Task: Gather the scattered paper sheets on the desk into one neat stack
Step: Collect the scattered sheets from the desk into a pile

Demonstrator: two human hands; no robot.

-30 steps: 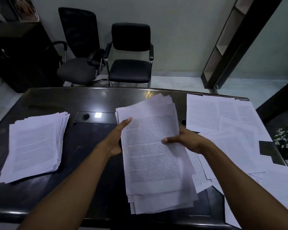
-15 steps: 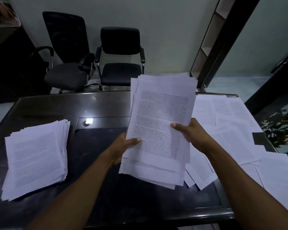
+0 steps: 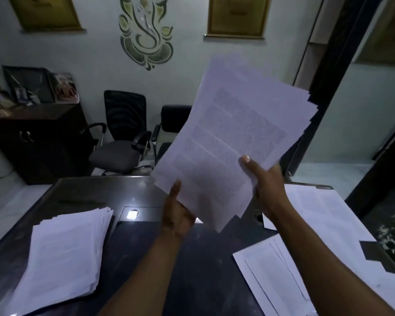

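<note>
a bundle of sheets [image 3: 233, 142] was held clear above the desk [image 3: 203, 270], tilted to the right. the left hand [image 3: 176, 215] gripped its near edge; the right hand [image 3: 267, 183] was clamped on its right edge. a stack [image 3: 62, 254] lay left, loose sheets [image 3: 328, 236] right.

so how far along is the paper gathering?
Roughly midway. Done: one rough stack sits on the desk's left side. In hand: a fanned bundle held up off the desk by the left hand and right hand. Left: loose sheets on the right, then merging and squaring everything.
</note>
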